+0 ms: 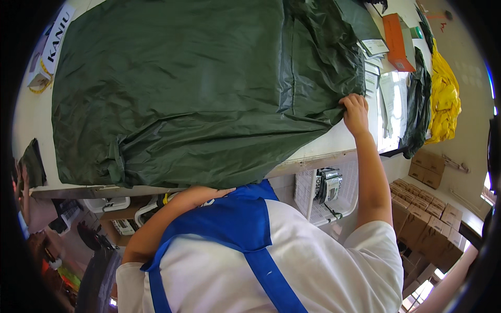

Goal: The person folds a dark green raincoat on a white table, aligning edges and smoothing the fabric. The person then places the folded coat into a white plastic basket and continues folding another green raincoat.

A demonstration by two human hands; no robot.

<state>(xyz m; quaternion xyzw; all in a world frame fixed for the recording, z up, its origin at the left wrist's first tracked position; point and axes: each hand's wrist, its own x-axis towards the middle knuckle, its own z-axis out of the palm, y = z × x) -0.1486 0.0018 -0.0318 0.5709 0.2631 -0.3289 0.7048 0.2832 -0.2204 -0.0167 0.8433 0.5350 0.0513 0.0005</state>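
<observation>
A large sheet of thin, shiny dark green fabric (177,68) lies spread over the white table, creased, with a seam running down its right part. At its right corner my right hand (356,110) is closed, fingers pinching the fabric's edge. Folds run from that grip across to the left, where the near edge is bunched. My left hand (211,192) lies at the table's front edge against my blue apron (224,219). Its fingers are mostly hidden by the fabric's hanging edge.
An orange box (399,43) and white paper slips (373,68) lie right of the fabric. Further right are black fabric and a yellow bundle (443,94). A white box (52,47) stands far left. Below are a white basket (323,198) and stacked cartons (428,224). Another person's hand (24,175) is far left.
</observation>
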